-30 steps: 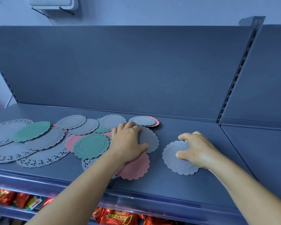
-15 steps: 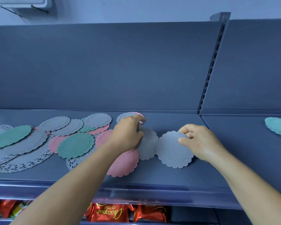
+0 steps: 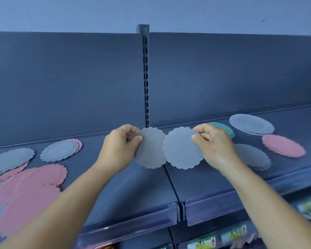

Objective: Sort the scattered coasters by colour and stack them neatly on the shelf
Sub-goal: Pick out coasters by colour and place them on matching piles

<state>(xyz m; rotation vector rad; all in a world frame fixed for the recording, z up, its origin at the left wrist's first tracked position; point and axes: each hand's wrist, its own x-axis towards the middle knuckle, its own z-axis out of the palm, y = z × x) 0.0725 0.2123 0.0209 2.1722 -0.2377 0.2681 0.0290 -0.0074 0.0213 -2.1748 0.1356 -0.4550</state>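
My left hand (image 3: 119,148) pinches a grey scalloped coaster (image 3: 150,150) by its left edge, lifted above the shelf. My right hand (image 3: 215,146) pinches a second grey coaster (image 3: 181,150) by its right edge; the two overlap slightly over the shelf joint. On the right shelf lie a small grey stack (image 3: 253,157), a pink stack (image 3: 284,146), a green stack (image 3: 223,128) partly hidden by my right hand, and a large pale lace stack (image 3: 251,124). Scattered pink coasters (image 3: 31,191) and grey coasters (image 3: 60,150) lie on the left shelf.
The grey shelf (image 3: 133,187) has a raised front rail and a tall back panel. A slotted upright post (image 3: 145,78) divides left and right sections. Packaged goods (image 3: 232,236) sit on the lower shelf below.
Both hands lifted grey coasters off the shelf and brought them together in the air. The view swung right, so the sorted stacks on the right shelf came into sight.
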